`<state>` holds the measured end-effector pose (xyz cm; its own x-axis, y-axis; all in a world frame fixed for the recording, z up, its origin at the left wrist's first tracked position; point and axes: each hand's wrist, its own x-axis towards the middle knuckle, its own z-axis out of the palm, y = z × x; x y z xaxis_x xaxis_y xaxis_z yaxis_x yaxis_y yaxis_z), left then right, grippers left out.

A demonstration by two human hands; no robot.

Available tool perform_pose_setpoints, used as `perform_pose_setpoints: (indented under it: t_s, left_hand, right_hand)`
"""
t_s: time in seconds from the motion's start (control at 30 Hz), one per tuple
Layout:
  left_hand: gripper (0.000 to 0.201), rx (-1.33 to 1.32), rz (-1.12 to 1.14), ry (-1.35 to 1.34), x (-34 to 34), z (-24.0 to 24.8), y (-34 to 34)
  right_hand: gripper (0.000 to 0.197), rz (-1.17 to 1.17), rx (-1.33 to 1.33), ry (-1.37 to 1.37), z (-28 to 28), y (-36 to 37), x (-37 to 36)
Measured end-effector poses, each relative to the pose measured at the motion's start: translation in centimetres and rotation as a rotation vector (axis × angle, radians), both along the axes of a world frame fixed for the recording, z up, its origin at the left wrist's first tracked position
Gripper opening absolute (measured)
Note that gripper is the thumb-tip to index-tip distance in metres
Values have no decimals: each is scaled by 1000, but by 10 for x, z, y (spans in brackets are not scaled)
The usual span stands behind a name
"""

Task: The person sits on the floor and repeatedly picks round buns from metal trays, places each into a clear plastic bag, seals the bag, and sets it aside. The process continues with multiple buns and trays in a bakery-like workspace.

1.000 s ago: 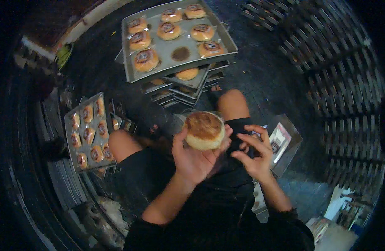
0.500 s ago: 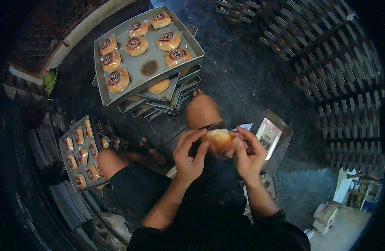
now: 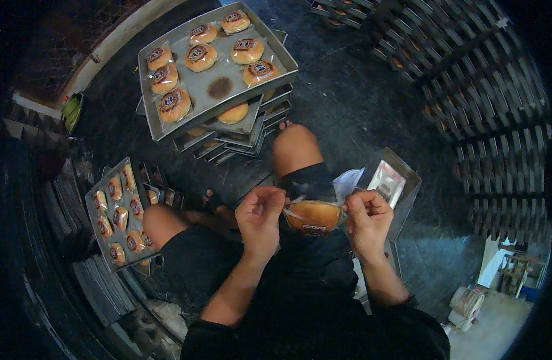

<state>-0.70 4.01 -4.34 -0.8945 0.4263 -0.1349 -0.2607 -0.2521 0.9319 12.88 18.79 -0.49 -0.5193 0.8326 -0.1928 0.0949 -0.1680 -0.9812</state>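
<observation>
A round golden bun hangs inside a clear plastic bag between my hands, above my lap. My left hand pinches the bag's left upper corner, and my right hand pinches the opposite corner. A printed label shows through the film on the bun's lower side. Ahead and to the left, a metal tray tops a stack of trays and carries several bagged buns. Right beside my right hand, a pack of clear printed bags lies in another metal tray.
At the left, a tilted tray of bagged buns rests near my knee. Tall stacks of dark trays line the right side. A green bag leans by the far-left wall. White rolls sit at the lower right.
The bun, held partly in the film by my fingers before, now sits lower inside the bag. My hands have moved apart to the bag's two corners.
</observation>
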Motion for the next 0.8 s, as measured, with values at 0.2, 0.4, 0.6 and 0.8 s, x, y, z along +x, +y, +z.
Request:
perform_pose_setpoints:
  t_s: [0.2,0.4,0.6,0.8]
  left_hand:
    - [10,-175,-175,-37,-20,-1,-14]
    - [9,-192,-214,89,24,-24,-34]
    - [16,-340,-130,-155,53,-93,-7]
    - [29,156,154,-268,-46,-12,-26]
  right_hand:
    - [15,103,-26,-162,1,9,-4]
    - [11,120,281,-77,-37,-24,78]
    - [56,66,-70,-44,-84,-48,73]
    - [77,476,518,339,-10,-14,-86]
